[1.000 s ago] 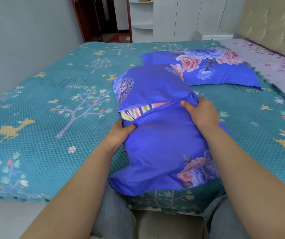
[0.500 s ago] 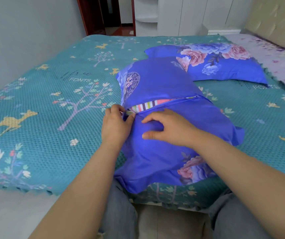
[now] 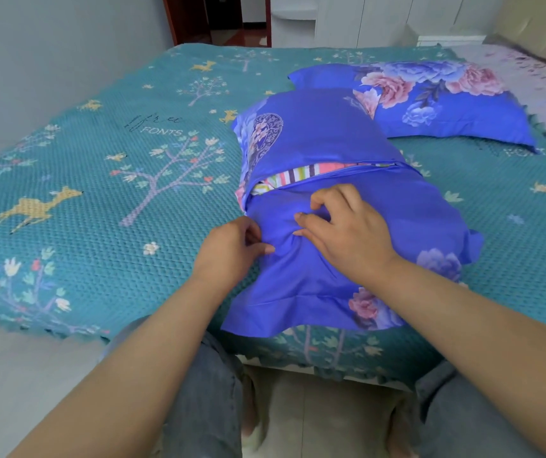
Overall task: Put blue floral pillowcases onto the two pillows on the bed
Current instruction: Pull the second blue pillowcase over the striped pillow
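Two hands worked the near pillowcase [image 3: 347, 272] at the bed's [image 3: 99, 200] front edge: the left hand [image 3: 232, 249] pinched its blue fabric, the right hand [image 3: 347, 233] clawed a bunched fold. One striped pillow [image 3: 314, 171] showed through the opening. Beyond lay a second, fully covered floral pillow [image 3: 436, 104].

a wide stretch of bare teal bedspread [image 3: 76, 193] lies open left of the near pillow [image 3: 347, 233], out to the wall-side edge of the bed. the near pillow lies at the front edge with both hands, left hand [image 3: 232, 249] and right hand [image 3: 347, 233], on it. the second pillow [image 3: 446, 110] touches its far end, blocking the headboard side. open bedspread shows at the right front corner.
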A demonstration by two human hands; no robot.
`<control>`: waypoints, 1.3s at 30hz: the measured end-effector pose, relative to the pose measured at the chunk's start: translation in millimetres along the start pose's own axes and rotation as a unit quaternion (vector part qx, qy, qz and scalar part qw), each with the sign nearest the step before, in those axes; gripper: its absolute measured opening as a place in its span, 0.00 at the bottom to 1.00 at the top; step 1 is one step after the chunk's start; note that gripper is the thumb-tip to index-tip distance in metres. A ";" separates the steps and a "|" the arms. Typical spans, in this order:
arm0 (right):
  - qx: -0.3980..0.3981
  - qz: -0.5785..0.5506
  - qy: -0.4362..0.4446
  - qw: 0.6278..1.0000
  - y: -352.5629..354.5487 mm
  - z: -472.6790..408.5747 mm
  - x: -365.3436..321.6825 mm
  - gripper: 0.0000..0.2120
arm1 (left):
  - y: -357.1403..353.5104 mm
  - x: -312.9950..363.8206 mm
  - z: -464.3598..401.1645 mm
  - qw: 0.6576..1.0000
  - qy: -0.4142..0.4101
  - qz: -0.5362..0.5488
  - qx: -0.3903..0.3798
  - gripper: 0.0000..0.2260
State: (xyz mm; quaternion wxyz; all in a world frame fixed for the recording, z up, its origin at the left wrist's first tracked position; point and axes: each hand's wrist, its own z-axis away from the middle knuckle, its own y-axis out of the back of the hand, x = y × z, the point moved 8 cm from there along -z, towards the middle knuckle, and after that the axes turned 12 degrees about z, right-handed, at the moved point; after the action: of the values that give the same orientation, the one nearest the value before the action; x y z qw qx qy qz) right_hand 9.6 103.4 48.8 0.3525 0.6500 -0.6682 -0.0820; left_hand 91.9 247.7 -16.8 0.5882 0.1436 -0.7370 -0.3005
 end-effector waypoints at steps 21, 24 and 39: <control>-0.147 0.010 -0.221 0.964 3.4 -15.9 9.2 0.07 | 2.5 65.5 -0.6 0.949 -0.303 0.031 0.083 0.08; -0.279 -0.055 -0.221 0.933 -21.1 -1.0 -2.5 0.10 | -7.3 72.8 -0.8 0.945 -0.316 -0.006 0.081 0.11; -0.248 -0.066 -0.237 0.937 -26.5 8.0 21.7 0.13 | -23.7 17.9 -33.8 0.982 -0.079 0.102 -0.137 0.09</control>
State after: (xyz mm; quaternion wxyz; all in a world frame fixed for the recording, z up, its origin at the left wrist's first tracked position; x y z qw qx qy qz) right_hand 28.5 76.8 35.8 0.3280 0.5462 -0.6462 -0.4201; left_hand 116.0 209.9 -13.0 0.5698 -0.0384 -0.7435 -0.3479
